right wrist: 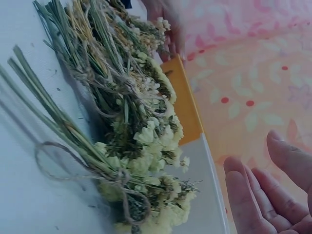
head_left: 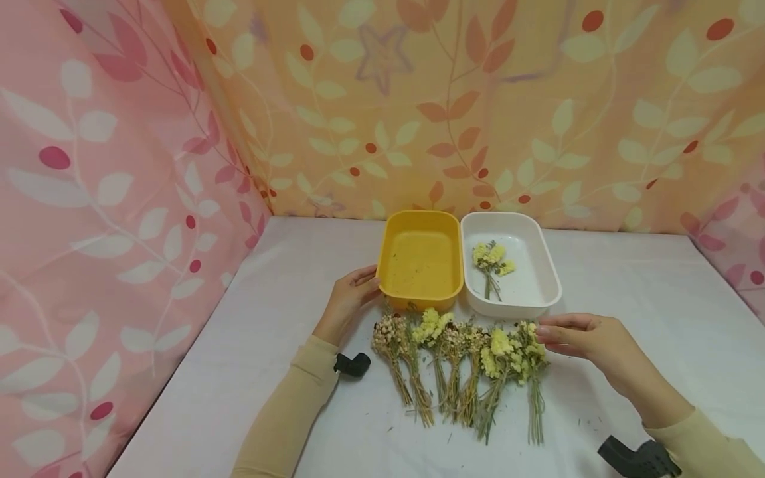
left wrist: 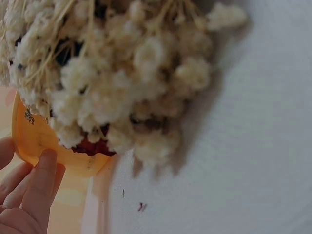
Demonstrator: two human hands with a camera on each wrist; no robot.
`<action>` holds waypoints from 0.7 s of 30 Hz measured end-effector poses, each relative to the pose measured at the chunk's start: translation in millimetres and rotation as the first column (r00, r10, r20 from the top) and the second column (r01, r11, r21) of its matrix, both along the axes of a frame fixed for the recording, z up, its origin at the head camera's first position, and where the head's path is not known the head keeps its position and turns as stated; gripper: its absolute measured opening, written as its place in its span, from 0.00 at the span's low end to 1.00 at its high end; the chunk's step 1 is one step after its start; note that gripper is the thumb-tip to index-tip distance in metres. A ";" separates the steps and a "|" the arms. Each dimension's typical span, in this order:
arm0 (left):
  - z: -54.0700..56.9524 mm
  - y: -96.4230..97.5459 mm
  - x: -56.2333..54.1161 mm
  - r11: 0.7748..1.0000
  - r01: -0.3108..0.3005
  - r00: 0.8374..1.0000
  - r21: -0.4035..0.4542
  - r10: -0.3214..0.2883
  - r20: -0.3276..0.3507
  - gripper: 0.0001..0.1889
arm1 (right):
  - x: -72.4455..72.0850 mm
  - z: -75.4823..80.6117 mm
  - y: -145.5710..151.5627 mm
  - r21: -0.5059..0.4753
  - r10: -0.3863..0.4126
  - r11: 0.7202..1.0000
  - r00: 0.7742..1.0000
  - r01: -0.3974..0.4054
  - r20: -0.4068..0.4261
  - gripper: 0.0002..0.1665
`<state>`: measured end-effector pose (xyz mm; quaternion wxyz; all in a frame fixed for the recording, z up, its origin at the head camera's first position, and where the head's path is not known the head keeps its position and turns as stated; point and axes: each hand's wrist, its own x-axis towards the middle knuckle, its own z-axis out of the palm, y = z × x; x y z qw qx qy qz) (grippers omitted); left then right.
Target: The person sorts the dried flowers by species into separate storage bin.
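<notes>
My left hand [head_left: 348, 299] is at the left wall of a yellow plastic container [head_left: 421, 271], its fairly straight fingers [left wrist: 41, 183] touching the side. To the right of the bunches is my right hand [head_left: 597, 345], its fingers extended beside the rightmost yellow dried-flower bunch [head_left: 529, 358]. The right wrist view shows nothing between that thumb and fingers [right wrist: 280, 200]. Several dried-flower bunches lie in a row, stems toward me: cream-headed ones such as the leftmost bunch [head_left: 391, 335], and yellow ones. Twine [right wrist: 122, 180] ties the nearest bunch in the right wrist view.
A white container [head_left: 532, 275] stands against the yellow one's right side, holding a small yellow flower bunch [head_left: 490, 257]. Plant crumbs dot the white tablecloth [head_left: 239, 372]. Patterned cloth [head_left: 382, 133] hangs behind and at both sides.
</notes>
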<state>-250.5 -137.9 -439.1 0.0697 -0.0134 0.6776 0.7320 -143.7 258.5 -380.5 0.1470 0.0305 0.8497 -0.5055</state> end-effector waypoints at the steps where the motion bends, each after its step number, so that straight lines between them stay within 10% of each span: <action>1: 0.2 0.2 -0.1 1.000 -0.001 1.000 -0.002 0.001 0.001 0.25 | 1.6 -1.5 0.8 -0.010 -0.004 1.000 1.000 0.004 0.003 0.31; 21: 0.8 -0.7 1.9 1.000 0.014 1.000 -0.002 -0.014 -0.021 0.25 | 22.6 -25.3 9.8 -0.097 -0.033 0.994 0.990 0.047 0.140 0.28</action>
